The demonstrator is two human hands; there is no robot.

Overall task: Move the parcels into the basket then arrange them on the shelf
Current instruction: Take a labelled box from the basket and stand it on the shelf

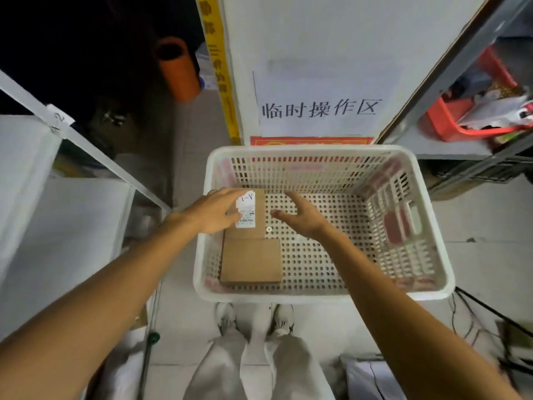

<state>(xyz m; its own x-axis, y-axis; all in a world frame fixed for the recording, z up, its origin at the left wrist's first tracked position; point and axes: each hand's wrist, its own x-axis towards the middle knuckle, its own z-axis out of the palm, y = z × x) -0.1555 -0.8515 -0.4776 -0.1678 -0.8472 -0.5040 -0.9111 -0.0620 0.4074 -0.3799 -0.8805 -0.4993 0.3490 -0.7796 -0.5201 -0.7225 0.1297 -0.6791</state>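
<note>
A white perforated plastic basket (323, 153) stands on the floor in front of me. Two brown cardboard parcels lie in its left half. The far parcel (257, 223) carries a white shipping label marked "A-1". The near parcel (251, 259) lies flat, plain side up. My left hand (215, 212) reaches over the basket's left rim, its fingers lying on the labelled parcel's left edge. My right hand (301, 216) hovers inside the basket just right of that parcel, fingers spread and holding nothing.
A grey metal shelf (95, 153) stands at my left, with white surfaces below it. Another shelf at the right holds a red basket (461, 122) of clutter. A white panel with a printed sign (317, 109) rises behind the basket. Cables (473, 310) trail on the floor at right.
</note>
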